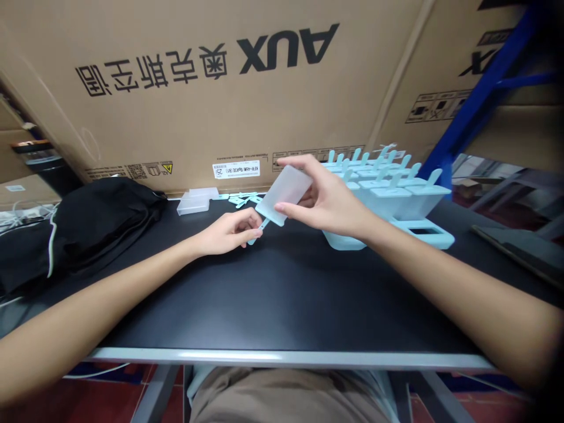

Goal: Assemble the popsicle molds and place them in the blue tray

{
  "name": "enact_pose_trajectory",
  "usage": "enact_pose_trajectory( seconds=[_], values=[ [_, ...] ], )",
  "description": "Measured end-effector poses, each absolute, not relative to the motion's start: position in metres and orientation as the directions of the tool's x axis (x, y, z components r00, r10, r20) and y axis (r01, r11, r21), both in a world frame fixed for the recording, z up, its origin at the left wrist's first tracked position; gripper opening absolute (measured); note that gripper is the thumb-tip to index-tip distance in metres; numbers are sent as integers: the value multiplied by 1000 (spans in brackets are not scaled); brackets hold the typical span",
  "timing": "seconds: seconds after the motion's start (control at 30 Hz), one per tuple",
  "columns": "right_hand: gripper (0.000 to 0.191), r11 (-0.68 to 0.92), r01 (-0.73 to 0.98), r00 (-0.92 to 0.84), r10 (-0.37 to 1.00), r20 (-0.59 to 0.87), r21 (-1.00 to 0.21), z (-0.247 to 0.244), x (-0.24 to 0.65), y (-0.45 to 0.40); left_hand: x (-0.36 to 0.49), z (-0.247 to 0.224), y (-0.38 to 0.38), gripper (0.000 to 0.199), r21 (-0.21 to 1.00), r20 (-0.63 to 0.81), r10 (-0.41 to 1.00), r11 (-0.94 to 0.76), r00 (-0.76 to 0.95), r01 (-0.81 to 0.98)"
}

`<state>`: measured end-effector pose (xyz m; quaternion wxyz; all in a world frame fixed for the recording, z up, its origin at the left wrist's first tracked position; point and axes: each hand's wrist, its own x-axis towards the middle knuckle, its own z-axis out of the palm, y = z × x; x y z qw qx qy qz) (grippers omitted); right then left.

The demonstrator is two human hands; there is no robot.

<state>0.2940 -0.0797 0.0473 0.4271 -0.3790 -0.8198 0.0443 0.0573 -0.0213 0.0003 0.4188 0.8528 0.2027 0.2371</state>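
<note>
Between my hands is a frosted, see-through popsicle mold (pixel 285 192), tilted with its rim down to the left. My right hand (pixel 324 197) grips its body from the right, fingers behind and thumb in front. At the mold's rim is a light blue popsicle stick (pixel 265 224), pinched by my left hand (pixel 233 231) between thumb and fingers. How far the stick goes into the mold I cannot tell. Past my right hand stands a light blue popsicle mold set (pixel 388 194), with several stick handles poking up; my right hand and wrist hide part of it.
Loose light blue sticks (pixel 242 198) and clear mold pieces (pixel 197 201) lie at the table's back. A black cloth bag (pixel 103 217) sits at left. A large cardboard box (pixel 185 117) stands behind; a dark flat object (pixel 520 252) is at right.
</note>
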Motion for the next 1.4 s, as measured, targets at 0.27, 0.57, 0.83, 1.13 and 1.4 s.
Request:
enact_pose_trajectory(
  seconds=[0.27, 0.57, 0.83, 1.13, 1.4],
  values=[
    [50, 666, 599, -419, 734, 534, -445, 34, 285, -80, 55, -4, -18, 46, 901, 189, 572, -424, 798, 91],
    [31, 638, 612, -392, 758, 522, -467, 38, 282, -80, 55, -2, -17, 50, 897, 343, 655, -442, 673, -28],
    [51, 713, 503, -541, 701, 466, -489, 29, 282, -78, 54, 5, -18, 47, 909, 360, 687, -409, 631, -73],
    [18, 745, 633, -586, 638, 500, -210, 80, 311, -95, 57, -2, -16, 45, 931, 277, 625, -363, 730, -42],
    [48, 472, 882, -435, 803, 408, 12, 111, 381, -101, 58, 1, -21, 18, 826, 183, 554, -534, 813, 178]
  ],
)
